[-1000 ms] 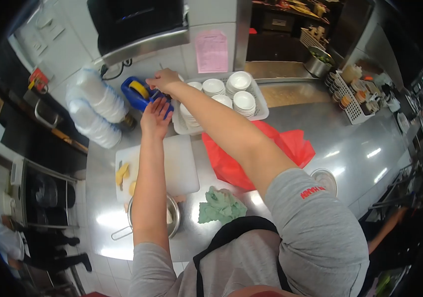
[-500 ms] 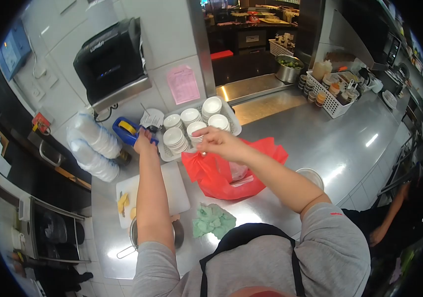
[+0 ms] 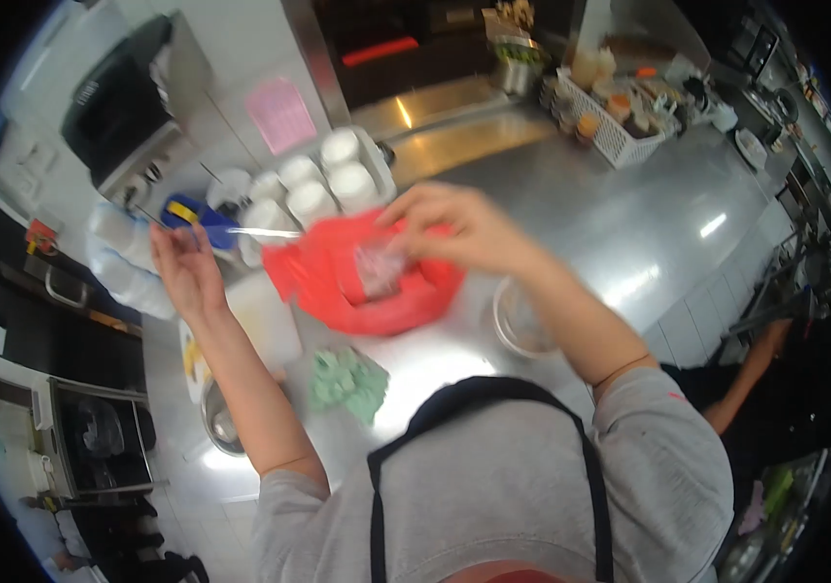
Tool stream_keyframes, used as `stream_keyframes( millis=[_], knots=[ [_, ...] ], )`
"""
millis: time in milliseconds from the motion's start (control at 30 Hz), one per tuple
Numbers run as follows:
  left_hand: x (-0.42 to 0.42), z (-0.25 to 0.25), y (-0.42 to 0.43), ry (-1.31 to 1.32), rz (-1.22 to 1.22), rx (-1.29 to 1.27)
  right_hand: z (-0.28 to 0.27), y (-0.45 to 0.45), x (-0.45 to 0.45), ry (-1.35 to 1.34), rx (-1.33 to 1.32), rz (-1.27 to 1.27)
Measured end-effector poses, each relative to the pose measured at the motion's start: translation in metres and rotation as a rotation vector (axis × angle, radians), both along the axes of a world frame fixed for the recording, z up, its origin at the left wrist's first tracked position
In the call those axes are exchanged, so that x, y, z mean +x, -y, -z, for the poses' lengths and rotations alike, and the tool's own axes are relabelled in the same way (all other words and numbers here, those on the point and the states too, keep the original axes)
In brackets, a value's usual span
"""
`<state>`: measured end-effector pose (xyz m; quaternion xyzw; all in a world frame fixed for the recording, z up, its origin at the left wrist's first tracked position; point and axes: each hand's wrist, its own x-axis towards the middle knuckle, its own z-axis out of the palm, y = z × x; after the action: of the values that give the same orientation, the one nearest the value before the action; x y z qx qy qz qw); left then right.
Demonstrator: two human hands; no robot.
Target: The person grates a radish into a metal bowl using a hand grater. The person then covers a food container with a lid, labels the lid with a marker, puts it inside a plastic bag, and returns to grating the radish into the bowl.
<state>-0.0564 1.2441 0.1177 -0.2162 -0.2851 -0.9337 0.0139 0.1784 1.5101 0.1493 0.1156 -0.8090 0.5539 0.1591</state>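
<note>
My left hand [image 3: 189, 272] is raised in front of a blue tape dispenser [image 3: 204, 216] with a yellow roll. A shiny strip of clear tape [image 3: 260, 232] runs from its fingertips toward a red plastic bag [image 3: 377, 306]. My right hand [image 3: 459, 228] is over the bag's right side, its curled fingers closed on the upper part; motion blurs the exact grip. Inside the bag's opening shows a clear plastic packet [image 3: 380, 270]. The bag is in the middle of the steel counter [image 3: 571, 219].
Behind the bag, a tray [image 3: 381, 175] holds stacked white bowls [image 3: 311, 202]. A crumpled green cloth [image 3: 347, 382], a white cutting board [image 3: 270, 325], a metal pot [image 3: 221, 423] and a round container [image 3: 522, 321] surround the near side. A basket of bottles [image 3: 624, 146] stands far right; a co-worker's arm [image 3: 756, 374] shows beyond.
My left hand has come away from the tape dispenser, with a tape strip now stretched out beside it. My right hand has come down onto the red bag. The view has shifted.
</note>
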Motion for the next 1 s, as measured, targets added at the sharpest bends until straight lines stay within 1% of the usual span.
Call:
stream_keyframes(
  millis=[33, 100, 167, 200, 233, 267, 300, 367, 400, 433, 467, 500, 533, 567, 600, 667, 733, 767, 800, 867, 900, 967, 1000],
  knots=[
    [0.033, -0.005, -0.013, 0.045, 0.006, -0.029, 0.002, -0.021, 0.020, -0.032, 0.029, 0.004],
    [0.095, -0.009, -0.047, -0.005, 0.098, 0.086, 0.001, -0.055, 0.061, 0.046, 0.021, 0.068],
    [0.142, 0.002, -0.080, 0.043, 0.104, 0.029, 0.004, -0.089, 0.099, 0.150, 0.131, 0.123],
    [0.162, 0.006, -0.094, 0.066, 0.105, -0.017, 0.007, -0.105, 0.117, 0.164, 0.122, 0.128],
    [0.174, 0.014, -0.107, 0.071, 0.107, -0.022, 0.008, -0.119, 0.133, 0.212, 0.136, 0.162],
    [0.184, 0.030, -0.119, 0.082, 0.086, -0.088, 0.010, -0.132, 0.147, 0.261, 0.150, 0.193],
    [0.194, 0.042, -0.130, 0.091, 0.062, -0.153, 0.013, -0.144, 0.160, 0.264, 0.145, 0.188],
    [0.219, 0.056, -0.145, 0.123, 0.059, -0.191, 0.024, -0.164, 0.182, 0.359, 0.108, 0.180],
    [0.229, 0.063, -0.151, 0.149, 0.061, -0.219, 0.030, -0.172, 0.190, 0.365, 0.103, 0.168],
    [0.240, 0.072, -0.155, 0.156, 0.052, -0.226, 0.038, -0.179, 0.196, 0.451, 0.083, 0.145],
    [0.250, 0.081, -0.157, 0.163, 0.031, -0.283, 0.047, -0.184, 0.203, 0.538, 0.061, 0.121],
    [0.259, 0.091, -0.160, 0.165, 0.012, -0.338, 0.058, -0.190, 0.208, 0.541, 0.057, 0.113],
    [0.265, 0.104, -0.163, 0.167, 0.006, -0.343, 0.073, -0.194, 0.212, 0.580, -0.014, 0.126],
    [0.271, 0.119, -0.166, 0.237, 0.027, -0.389, 0.089, -0.197, 0.214, 0.620, -0.086, 0.139],
    [0.276, 0.137, -0.167, 0.309, 0.048, -0.434, 0.109, -0.200, 0.215, 0.623, -0.091, 0.132],
    [0.277, 0.180, -0.167, 0.411, 0.107, -0.556, 0.150, -0.203, 0.207, 0.810, -0.005, 0.231],
    [0.283, 0.213, -0.174, 0.417, 0.216, -0.530, 0.175, -0.186, 0.196, 0.918, -0.071, 0.172],
    [0.285, 0.206, -0.180, 0.427, 0.218, -0.637, 0.185, -0.178, 0.189, 0.909, -0.029, 0.161],
    [0.288, 0.197, -0.184, 0.448, 0.239, -0.669, 0.191, -0.173, 0.180, 0.909, -0.025, 0.149],
    [0.285, 0.206, -0.189, 0.303, 0.254, -0.790, 0.198, -0.163, 0.170, 0.848, 0.094, 0.172],
    [0.282, 0.211, -0.191, 0.306, 0.251, -0.790, 0.193, -0.162, 0.167, 0.879, 0.064, 0.166],
    [0.277, 0.216, -0.193, 0.016, 0.102, -0.950, 0.195, -0.160, 0.166, 0.868, 0.055, 0.188],
    [0.277, 0.217, -0.192, 0.020, 0.102, -0.950, 0.197, -0.159, 0.165, 0.856, 0.047, 0.214]
  ],
)
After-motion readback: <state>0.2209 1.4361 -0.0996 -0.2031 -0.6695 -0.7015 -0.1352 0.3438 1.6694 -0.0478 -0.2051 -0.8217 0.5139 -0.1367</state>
